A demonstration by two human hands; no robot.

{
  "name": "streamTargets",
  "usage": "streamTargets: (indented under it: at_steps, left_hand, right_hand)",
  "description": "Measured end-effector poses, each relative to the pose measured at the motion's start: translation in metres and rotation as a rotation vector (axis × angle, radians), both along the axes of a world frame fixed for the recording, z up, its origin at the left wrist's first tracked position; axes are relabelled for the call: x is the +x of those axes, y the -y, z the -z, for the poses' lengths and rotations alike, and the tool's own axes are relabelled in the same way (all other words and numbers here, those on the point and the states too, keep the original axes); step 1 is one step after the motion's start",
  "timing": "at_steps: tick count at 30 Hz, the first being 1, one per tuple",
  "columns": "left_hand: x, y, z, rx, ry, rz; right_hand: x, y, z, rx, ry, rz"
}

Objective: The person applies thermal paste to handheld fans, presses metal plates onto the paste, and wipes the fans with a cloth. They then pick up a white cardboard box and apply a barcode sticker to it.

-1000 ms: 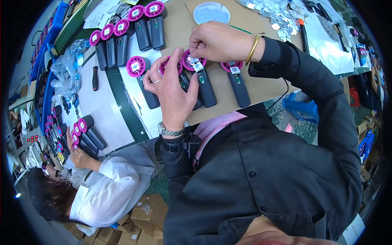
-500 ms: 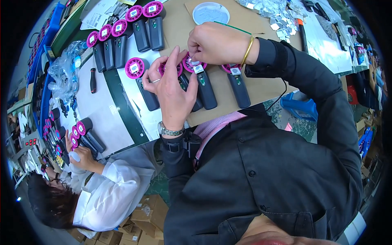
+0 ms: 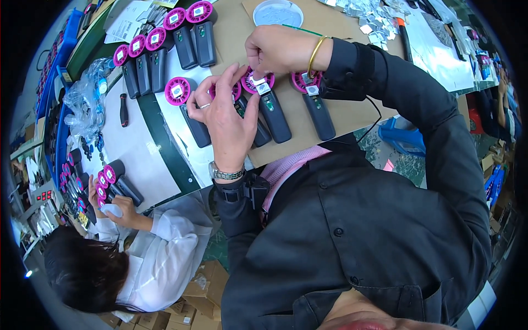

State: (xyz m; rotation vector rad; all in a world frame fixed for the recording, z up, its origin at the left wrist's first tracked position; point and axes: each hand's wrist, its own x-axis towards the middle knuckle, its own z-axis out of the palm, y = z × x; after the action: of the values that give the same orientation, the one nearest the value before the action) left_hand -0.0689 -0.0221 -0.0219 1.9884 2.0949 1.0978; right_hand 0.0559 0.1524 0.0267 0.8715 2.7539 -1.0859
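Note:
My right hand (image 3: 283, 49) is closed, its fingertips pinched down on the pink round head of a dark handheld fan (image 3: 276, 118). Something small and whitish shows under those fingertips, too hidden to name. A white square piece sits at the lower rim of that head. My left hand (image 3: 228, 118), fingers apart and curved, hovers over or rests on a neighbouring fan (image 3: 259, 133), partly covering it. Left of it lies another pink-headed fan (image 3: 179, 91) with a white square at its centre. To the right, a further fan (image 3: 320, 118) lies partly under my right wrist.
Several finished-looking fans (image 3: 204, 47) lie at the back left. A round white dish (image 3: 279, 14) and a pile of small silvery squares (image 3: 379, 30) are behind my right hand. A screwdriver (image 3: 124, 110) and plastic bags (image 3: 85, 107) lie left. A co-worker in white (image 3: 170, 242) handles fans nearby.
The whole view has shifted slightly. My right hand stays pinched at the same fan head, uncovering more of the fan to its right. The co-worker's head and arms have moved.

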Motion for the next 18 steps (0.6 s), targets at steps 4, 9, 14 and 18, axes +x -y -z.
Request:
streamTargets:
  at_steps: [4, 9, 14, 18]
  left_hand:
    - [0.002, 0.001, -0.002, -0.004, -0.009, -0.015]
    - [0.002, 0.003, 0.001, -0.01, -0.023, -0.031]
    - [0.005, 0.01, -0.009, 0.041, 0.021, -0.06]
    - [0.0, 0.021, -0.015, 0.078, 0.046, -0.104]
  right_hand:
    - [0.002, 0.008, 0.001, 0.137, -0.058, 0.0]
    - [0.006, 0.015, -0.002, 0.172, -0.054, 0.013]
    - [0.029, 0.003, -0.002, 0.194, -0.335, 0.035]
    - [0.092, -0.025, -0.026, 0.355, -0.401, 0.121]
